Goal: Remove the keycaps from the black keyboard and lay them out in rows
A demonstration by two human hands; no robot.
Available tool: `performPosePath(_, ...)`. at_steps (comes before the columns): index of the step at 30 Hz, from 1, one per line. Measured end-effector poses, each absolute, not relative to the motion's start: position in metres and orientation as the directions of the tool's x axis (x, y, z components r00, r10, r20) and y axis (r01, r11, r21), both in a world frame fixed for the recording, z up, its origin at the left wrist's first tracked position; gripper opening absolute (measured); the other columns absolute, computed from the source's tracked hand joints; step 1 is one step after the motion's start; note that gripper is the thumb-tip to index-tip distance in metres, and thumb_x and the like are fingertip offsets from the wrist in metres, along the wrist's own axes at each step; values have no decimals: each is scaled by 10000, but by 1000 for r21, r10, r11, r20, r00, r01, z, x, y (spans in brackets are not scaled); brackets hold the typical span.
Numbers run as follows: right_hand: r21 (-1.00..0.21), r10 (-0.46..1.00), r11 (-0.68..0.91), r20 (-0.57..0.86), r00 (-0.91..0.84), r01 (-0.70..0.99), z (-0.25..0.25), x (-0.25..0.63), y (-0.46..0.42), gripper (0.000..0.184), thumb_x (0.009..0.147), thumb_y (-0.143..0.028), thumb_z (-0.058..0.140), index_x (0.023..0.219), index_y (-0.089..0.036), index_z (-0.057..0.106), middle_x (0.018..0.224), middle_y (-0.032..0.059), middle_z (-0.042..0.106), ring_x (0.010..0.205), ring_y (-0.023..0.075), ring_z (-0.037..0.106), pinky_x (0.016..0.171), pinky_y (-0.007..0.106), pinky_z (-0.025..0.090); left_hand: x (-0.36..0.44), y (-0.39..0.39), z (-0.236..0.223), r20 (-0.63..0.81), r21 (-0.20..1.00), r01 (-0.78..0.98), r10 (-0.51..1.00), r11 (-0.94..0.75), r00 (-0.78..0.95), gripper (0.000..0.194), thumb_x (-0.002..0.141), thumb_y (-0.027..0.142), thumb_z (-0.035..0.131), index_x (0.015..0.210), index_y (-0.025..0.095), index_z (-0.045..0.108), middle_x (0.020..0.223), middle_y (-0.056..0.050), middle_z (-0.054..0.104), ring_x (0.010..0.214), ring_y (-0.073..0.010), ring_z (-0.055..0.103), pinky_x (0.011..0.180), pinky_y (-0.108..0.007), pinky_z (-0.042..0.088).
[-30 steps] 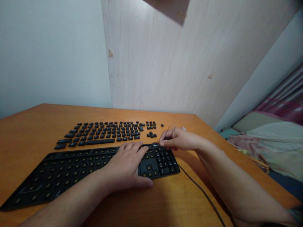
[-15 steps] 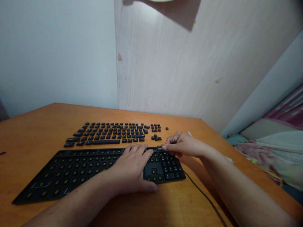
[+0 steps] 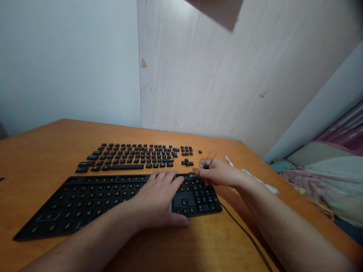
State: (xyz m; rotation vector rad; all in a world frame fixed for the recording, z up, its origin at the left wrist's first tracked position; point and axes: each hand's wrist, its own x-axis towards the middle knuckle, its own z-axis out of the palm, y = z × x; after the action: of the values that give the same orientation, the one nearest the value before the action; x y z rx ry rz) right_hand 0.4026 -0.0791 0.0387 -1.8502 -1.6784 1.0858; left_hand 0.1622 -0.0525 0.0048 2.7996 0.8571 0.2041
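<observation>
A black keyboard (image 3: 113,196) lies across the desk, most of its left and middle part bare of keycaps, with small pale key stems showing. Keycaps still sit on its number pad (image 3: 205,198). My left hand (image 3: 159,196) rests over the keyboard's middle, fingers spread, thumb at the front edge. Above the number pad's top edge, my right hand (image 3: 214,172) is closed round a wire keycap puller (image 3: 210,155); its thin wire loops stick up and a dark part shows between the fingers. Whether a keycap is also in those fingers is hidden.
Removed keycaps (image 3: 136,155) lie in keyboard order behind the keyboard, with a single keycap (image 3: 200,152) to their right. A black cable (image 3: 246,234) runs toward the front. A white strip-like thing (image 3: 261,181) lies beyond my right arm. A wall (image 3: 184,75) borders the desk.
My right hand has turned and lifted slightly, so the wire loops now stand more upright and show more clearly. The left hand stays in place. The view has tilted a little.
</observation>
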Motion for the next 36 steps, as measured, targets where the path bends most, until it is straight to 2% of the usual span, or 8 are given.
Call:
performPosePath(9,-763,962,-205,-272,-17,613,35,396,-80,107,787,-205,617,737,-199,523,512,-47,556,424,88,496,407,192,374,162,-52,2,78,242,532,563,-811,823,1034,593,782,639,1431,208,447,1500,-165,415,1364,-409,359,1134,-545,245)
performPosePath(13,-793,968,-232,-246,52,564,27,394,-80,108,765,-217,631,737,-201,528,475,-58,523,405,83,448,391,189,311,162,-52,1,100,238,520,554,-820,827,1039,586,774,654,1418,180,463,1490,-186,418,1358,-410,363,1134,-537,246)
performPosePath(15,-836,977,-214,-185,108,506,19,393,-83,117,751,-234,637,718,-197,530,467,-60,503,407,83,423,396,198,281,162,-53,0,115,244,515,552,-822,826,1021,580,762,668,1405,193,474,1470,-172,444,1339,-402,386,1132,-531,251)
performPosePath(19,-930,974,-81,3,226,358,-1,392,-92,190,727,-290,665,667,-194,512,489,-59,491,444,87,411,442,219,284,161,-53,-3,129,251,514,555,-820,822,985,581,723,693,1393,206,483,1463,-165,453,1326,-395,401,1132,-539,245)
performPosePath(23,-966,964,-3,66,258,257,-14,391,-97,216,713,-320,699,706,-201,519,528,-63,495,474,99,418,474,234,295,161,-52,-5,133,263,515,559,-816,818,995,564,708,715,1392,207,484,1471,-167,448,1351,-407,374,1136,-551,234)
performPosePath(29,-936,945,11,124,302,351,-18,391,-98,161,766,-308,639,707,-214,522,524,-58,503,483,116,424,481,243,298,162,-52,-2,122,264,522,565,-811,816,982,562,689,729,1384,205,496,1487,-169,434,1363,-413,363,1130,-565,240)
performPosePath(36,-929,925,-11,132,357,371,-19,392,-99,170,775,-296,615,676,-222,499,484,-60,495,461,124,425,471,251,291,161,-52,-2,119,247,520,558,-817,821,985,574,699,720,1392,202,488,1492,-180,426,1362,-401,369,1127,-557,251)
